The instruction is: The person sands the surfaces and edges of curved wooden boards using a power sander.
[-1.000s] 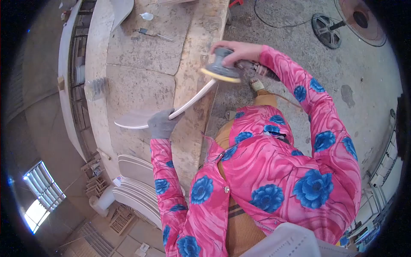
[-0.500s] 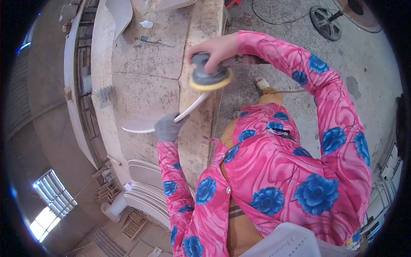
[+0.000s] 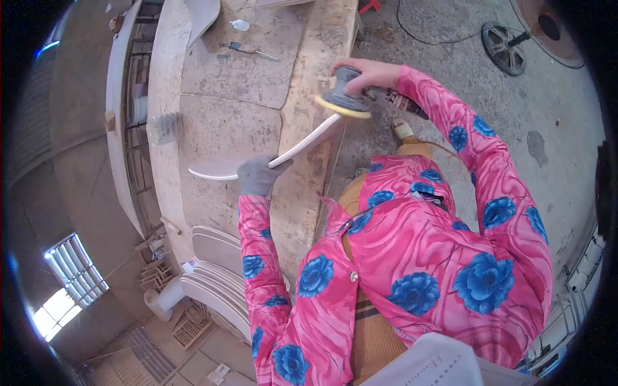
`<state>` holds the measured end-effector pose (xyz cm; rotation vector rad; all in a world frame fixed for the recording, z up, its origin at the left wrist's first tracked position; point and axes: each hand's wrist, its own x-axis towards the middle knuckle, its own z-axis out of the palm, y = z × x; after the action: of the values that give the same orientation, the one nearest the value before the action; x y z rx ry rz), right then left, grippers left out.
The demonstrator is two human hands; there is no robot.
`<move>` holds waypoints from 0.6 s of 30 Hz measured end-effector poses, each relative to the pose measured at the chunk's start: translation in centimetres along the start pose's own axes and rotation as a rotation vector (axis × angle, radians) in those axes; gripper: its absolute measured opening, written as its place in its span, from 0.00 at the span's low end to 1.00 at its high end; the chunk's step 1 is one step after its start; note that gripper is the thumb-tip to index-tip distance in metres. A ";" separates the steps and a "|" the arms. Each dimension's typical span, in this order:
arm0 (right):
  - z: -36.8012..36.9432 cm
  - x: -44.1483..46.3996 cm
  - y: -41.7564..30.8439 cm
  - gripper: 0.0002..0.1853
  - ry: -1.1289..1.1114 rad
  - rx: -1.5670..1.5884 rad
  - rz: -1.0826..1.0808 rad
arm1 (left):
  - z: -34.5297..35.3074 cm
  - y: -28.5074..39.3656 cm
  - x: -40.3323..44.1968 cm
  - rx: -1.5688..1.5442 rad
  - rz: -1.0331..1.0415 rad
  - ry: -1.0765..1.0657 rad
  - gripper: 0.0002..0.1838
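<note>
My left hand [image 3: 259, 175], in a grey glove, grips a thin curved panel [image 3: 304, 144] near its middle. The panel stands on edge above the worktable [image 3: 225, 138], its pale rim facing up. My bare right hand [image 3: 365, 74] is wrapped round the top of a grey round sander [image 3: 346, 93] with a yellow-edged pad. The pad is at the panel's right end, tilted and apparently touching the rim. A hose fitting [image 3: 407, 103] runs from the sander under my right forearm.
A brush [image 3: 253, 51] and a small white bottle [image 3: 239, 25] lie at the table's far part. Stacked curved panels [image 3: 215, 289] stand at the lower left. A clear plastic item [image 3: 164, 128] sits at the left edge. A fan [image 3: 505, 48] stands on the floor at upper right.
The sander has moved right and up, after swinging left half a second ago, and its pad is tilted differently. My left hand still holds the panel. The whole view has shifted slightly.
</note>
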<state>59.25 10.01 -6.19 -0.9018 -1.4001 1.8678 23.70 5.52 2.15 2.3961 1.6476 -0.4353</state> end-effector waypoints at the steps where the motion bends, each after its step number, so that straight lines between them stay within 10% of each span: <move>1: 0.7 0.4 -2.5 0.27 -0.002 -0.010 -0.002 | -0.3 0.3 0.1 0.016 -0.005 -0.018 0.19; 7: 10.4 1.8 -11.6 0.24 -0.089 -1.072 -0.346 | 0.5 -0.4 0.4 0.005 0.062 0.077 0.20; 18: 5.8 3.3 -10.2 0.28 -0.097 -0.887 -0.259 | 1.2 -1.0 0.5 0.082 0.081 0.100 0.23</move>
<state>53.46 12.01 4.33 -0.9536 -2.3379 1.0724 22.80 5.91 0.83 2.5733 1.5943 -0.3818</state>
